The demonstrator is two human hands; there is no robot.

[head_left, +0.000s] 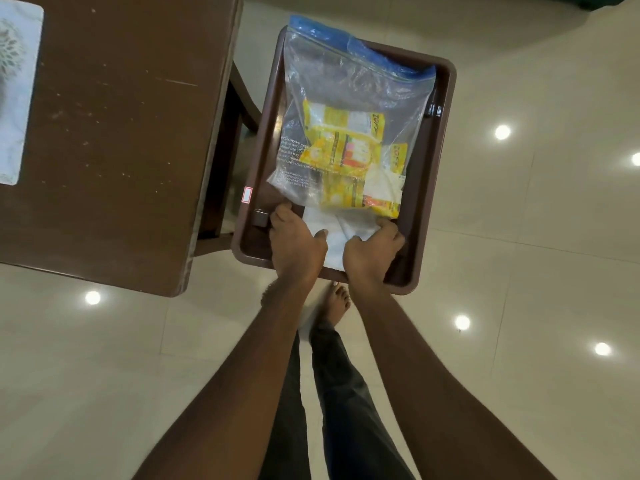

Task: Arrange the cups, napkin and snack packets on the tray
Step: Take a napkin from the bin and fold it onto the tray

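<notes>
A brown plastic tray (438, 161) is held out over the floor, to the right of the table. On it lies a clear zip bag (349, 84) with a blue top, holding several yellow snack packets (343, 143). A white napkin (334, 233) lies at the tray's near end, partly under the bag. My left hand (296, 242) and my right hand (372, 252) both grip the tray's near edge, thumbs pressing on the napkin. No cups are in view.
A dark brown wooden table (104, 140) fills the left, with a pale patterned placemat (17, 88) at its far left edge. A chair frame (239, 109) shows between table and tray. Glossy beige floor tiles lie below; my legs and a bare foot (334, 303) stand under the tray.
</notes>
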